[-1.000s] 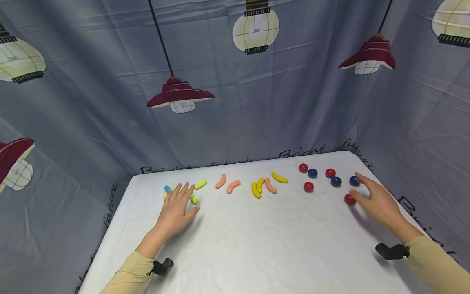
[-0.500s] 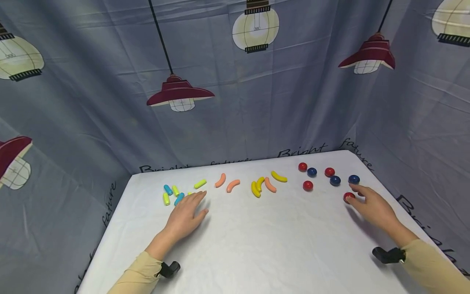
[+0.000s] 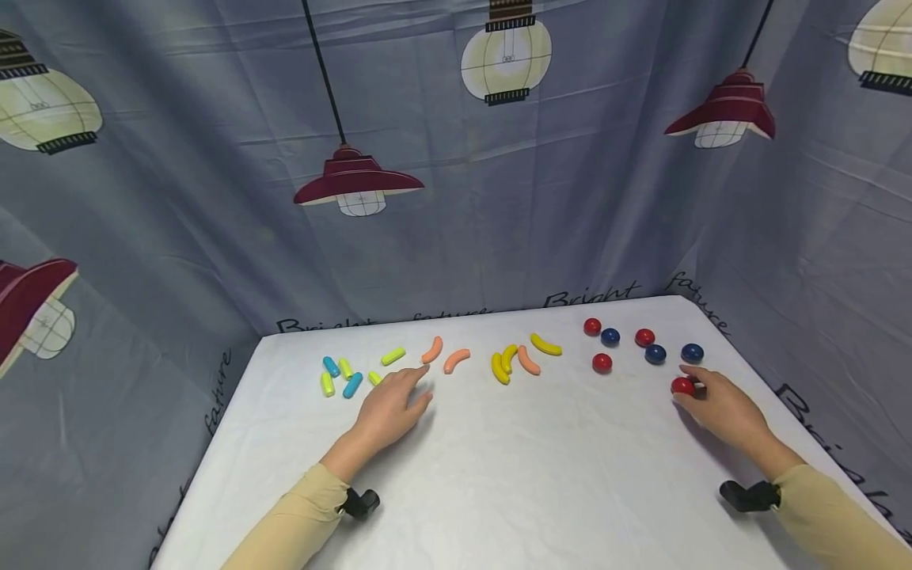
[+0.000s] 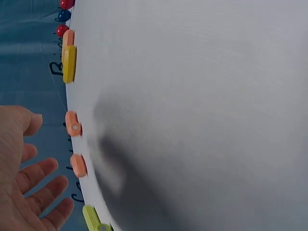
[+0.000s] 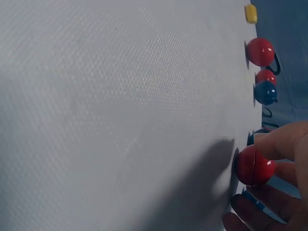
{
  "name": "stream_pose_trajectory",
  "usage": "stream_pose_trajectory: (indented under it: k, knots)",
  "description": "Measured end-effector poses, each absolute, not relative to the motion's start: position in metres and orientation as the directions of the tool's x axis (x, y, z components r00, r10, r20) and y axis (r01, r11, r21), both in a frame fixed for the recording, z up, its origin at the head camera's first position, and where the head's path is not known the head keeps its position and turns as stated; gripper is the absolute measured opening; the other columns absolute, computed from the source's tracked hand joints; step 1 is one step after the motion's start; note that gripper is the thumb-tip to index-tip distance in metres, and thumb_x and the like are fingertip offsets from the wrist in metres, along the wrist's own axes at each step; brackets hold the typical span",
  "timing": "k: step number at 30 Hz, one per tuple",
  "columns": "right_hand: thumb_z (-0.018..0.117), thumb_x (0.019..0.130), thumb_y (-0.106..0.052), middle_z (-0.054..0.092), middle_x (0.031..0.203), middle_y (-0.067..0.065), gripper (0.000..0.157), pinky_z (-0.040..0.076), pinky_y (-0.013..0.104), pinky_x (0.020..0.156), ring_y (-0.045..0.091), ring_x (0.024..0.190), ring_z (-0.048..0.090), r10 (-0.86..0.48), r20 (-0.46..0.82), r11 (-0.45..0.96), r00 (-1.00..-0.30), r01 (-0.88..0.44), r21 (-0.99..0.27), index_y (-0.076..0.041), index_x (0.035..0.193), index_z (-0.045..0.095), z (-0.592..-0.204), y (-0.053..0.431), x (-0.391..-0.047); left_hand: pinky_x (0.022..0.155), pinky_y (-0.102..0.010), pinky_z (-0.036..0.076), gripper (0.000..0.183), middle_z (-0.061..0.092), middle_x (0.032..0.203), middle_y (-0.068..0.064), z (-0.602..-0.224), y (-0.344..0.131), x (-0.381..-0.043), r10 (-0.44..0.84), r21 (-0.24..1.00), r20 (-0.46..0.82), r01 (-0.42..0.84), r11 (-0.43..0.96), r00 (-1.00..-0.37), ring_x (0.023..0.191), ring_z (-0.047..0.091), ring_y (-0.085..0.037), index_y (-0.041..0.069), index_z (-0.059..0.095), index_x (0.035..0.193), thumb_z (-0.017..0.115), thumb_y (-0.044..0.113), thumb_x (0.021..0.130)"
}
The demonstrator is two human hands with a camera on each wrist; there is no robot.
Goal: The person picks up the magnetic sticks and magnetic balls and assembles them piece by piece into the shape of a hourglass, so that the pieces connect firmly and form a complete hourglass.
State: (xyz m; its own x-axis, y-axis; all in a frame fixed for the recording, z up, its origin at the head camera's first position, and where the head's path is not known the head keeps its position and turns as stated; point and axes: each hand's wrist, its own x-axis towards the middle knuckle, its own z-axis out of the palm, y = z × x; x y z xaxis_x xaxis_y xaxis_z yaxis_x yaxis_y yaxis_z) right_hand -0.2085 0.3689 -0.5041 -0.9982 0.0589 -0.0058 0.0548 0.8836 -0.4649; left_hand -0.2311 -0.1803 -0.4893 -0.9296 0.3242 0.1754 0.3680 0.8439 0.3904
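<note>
My left hand [image 3: 388, 408] hovers over the white table with fingers relaxed and apart, holding nothing. Its fingertips are near two curved salmon-pink pieces [image 3: 456, 361]; the left wrist view shows the fingers short of a pink piece [image 4: 78, 165]. Green sticks [image 3: 393, 355] and blue sticks [image 3: 352, 385] lie left of that hand, one green stick partly covered by it. On the far right, my right hand [image 3: 727, 412] pinches a glossy red ball [image 3: 682, 386] between thumb and fingers. In the right wrist view this red ball [image 5: 254, 166] shows a thin seam and sits at the table surface.
Yellow banana-shaped pieces [image 3: 500, 369] with another pink piece [image 3: 529, 361] lie at the table's middle back. More red balls [image 3: 602, 363] and dark blue balls [image 3: 692, 353] stand at the back right. A grey printed curtain [image 3: 456, 253] hangs behind the white table [image 3: 541, 475].
My left hand has moved right, from over the green and blue sticks towards the pink pieces, uncovering most sticks. My right hand has come down from beside a blue ball and grips the red one.
</note>
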Motion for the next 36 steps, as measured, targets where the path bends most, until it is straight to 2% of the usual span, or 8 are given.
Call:
stream_pose_trajectory:
  k: [6,12,19,23,28,36]
  knots:
    - [0.070,0.096,-0.026,0.051,0.129,0.041,0.066,0.042,0.072,0.093,0.056,0.113,0.053,0.060,-0.023,0.889,-0.998,0.064,-0.453,0.009,0.145,0.044,-0.504,0.370,-0.211,0.104,-0.052,0.044,0.045,0.064,0.136,-0.008,-0.489,-0.161,-0.248,0.289,0.344,0.216,0.349,0.872,-0.933,0.125,0.055,-0.034,0.014,0.061,0.143,0.064,0.028,0.100]
    - [0.070,0.096,-0.025,0.055,0.127,0.038,0.060,0.041,0.073,0.094,0.055,0.113,0.053,0.049,-0.034,0.892,-0.998,0.059,-0.449,0.009,0.141,0.049,-0.504,0.372,-0.211,0.100,-0.048,0.045,0.042,0.066,0.131,-0.007,-0.490,-0.144,-0.263,0.271,0.304,0.229,0.333,0.892,-0.935,0.118,0.057,-0.033,0.014,0.064,0.139,0.065,0.024,0.098]
    - [0.071,0.095,-0.020,0.054,0.127,0.040,0.056,0.044,0.070,0.093,0.056,0.112,0.053,0.065,-0.007,0.900,-0.998,0.062,-0.431,0.012,0.135,0.051,-0.506,0.372,-0.208,0.093,-0.042,0.048,0.034,0.071,0.123,-0.005,-0.493,-0.123,-0.280,0.266,0.225,0.306,0.340,0.913,-0.914,0.112,0.059,-0.031,0.012,0.072,0.127,0.063,0.034,0.103]
    - [0.074,0.093,-0.019,0.055,0.126,0.040,0.057,0.045,0.069,0.093,0.055,0.111,0.054,0.072,0.001,0.897,-0.997,0.064,-0.437,0.013,0.134,0.051,-0.507,0.372,-0.207,0.085,-0.040,0.047,0.026,0.072,0.119,-0.003,-0.492,-0.112,-0.286,0.281,0.140,0.282,0.329,0.934,-0.917,0.106,0.059,-0.029,0.014,0.074,0.123,0.064,0.028,0.102]
    - [0.076,0.092,-0.018,0.057,0.122,0.040,0.057,0.048,0.067,0.091,0.053,0.107,0.056,0.077,0.015,0.896,-0.997,0.063,-0.439,0.015,0.132,0.051,-0.508,0.373,-0.206,0.078,-0.038,0.046,0.016,0.073,0.105,-0.001,-0.494,-0.101,-0.293,0.295,0.069,0.233,0.318,0.945,-0.927,0.092,0.058,-0.026,0.017,0.077,0.107,0.065,0.026,0.102]
    - [0.077,0.090,-0.015,0.062,0.114,0.036,0.054,0.050,0.065,0.089,0.050,0.101,0.060,0.059,0.034,0.895,-0.998,0.038,-0.445,0.015,0.128,0.053,-0.504,0.370,-0.203,0.080,-0.038,0.047,0.016,0.072,0.098,-0.003,-0.494,-0.090,-0.298,0.253,0.037,0.162,0.263,0.964,-0.954,0.092,0.057,-0.025,0.015,0.077,0.105,0.066,0.026,0.101]
